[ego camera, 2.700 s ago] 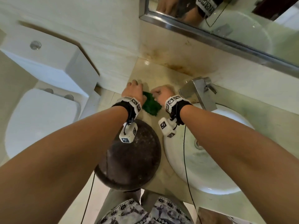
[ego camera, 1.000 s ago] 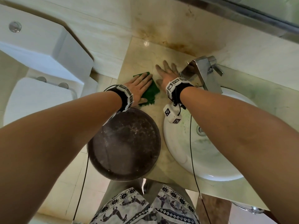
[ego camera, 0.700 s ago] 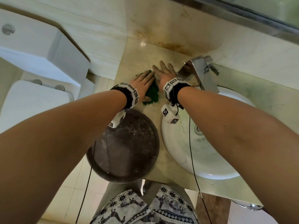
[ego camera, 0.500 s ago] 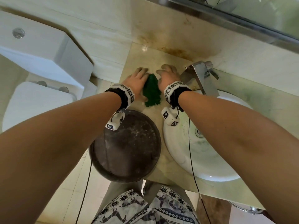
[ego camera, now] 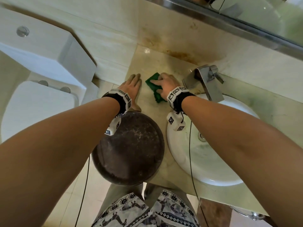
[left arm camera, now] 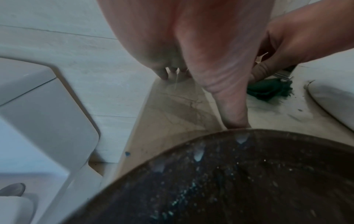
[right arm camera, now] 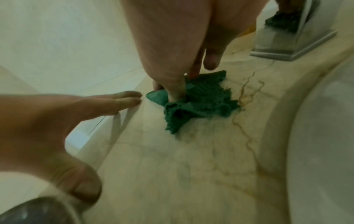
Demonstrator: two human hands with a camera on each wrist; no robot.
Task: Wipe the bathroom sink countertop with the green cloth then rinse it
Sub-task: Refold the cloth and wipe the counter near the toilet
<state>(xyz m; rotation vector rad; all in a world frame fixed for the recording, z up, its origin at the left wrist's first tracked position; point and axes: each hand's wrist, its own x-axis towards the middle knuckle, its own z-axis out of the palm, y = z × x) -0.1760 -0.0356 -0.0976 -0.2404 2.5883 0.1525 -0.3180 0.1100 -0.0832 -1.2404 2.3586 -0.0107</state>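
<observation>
The green cloth (ego camera: pixel 153 86) lies bunched on the beige marble countertop (ego camera: pixel 150 61), left of the chrome faucet (ego camera: pixel 207 81). My right hand (ego camera: pixel 164 85) sits on top of it with fingers curled over it. In the right wrist view its thumb (right arm camera: pixel 175 89) and fingers pinch the cloth (right arm camera: pixel 203 103). My left hand (ego camera: pixel 131 89) lies flat on the counter just left of the cloth, fingers straight, holding nothing. Its thumb (left arm camera: pixel 234 115) reaches back to the rim of a dark bowl, and the cloth (left arm camera: pixel 268 89) shows to its right.
A dark round bowl (ego camera: pixel 129 149) stands on the counter's front left, close under my left wrist. The white sink basin (ego camera: pixel 205 163) is set in at the right. A white toilet (ego camera: pixel 41 63) stands left of the counter. A brown stain (ego camera: pixel 178 54) marks the back edge.
Half a second ago both hands squeezed the cloth between them. My left hand has let go and moved left to lie flat; my right hand alone grips the cloth.
</observation>
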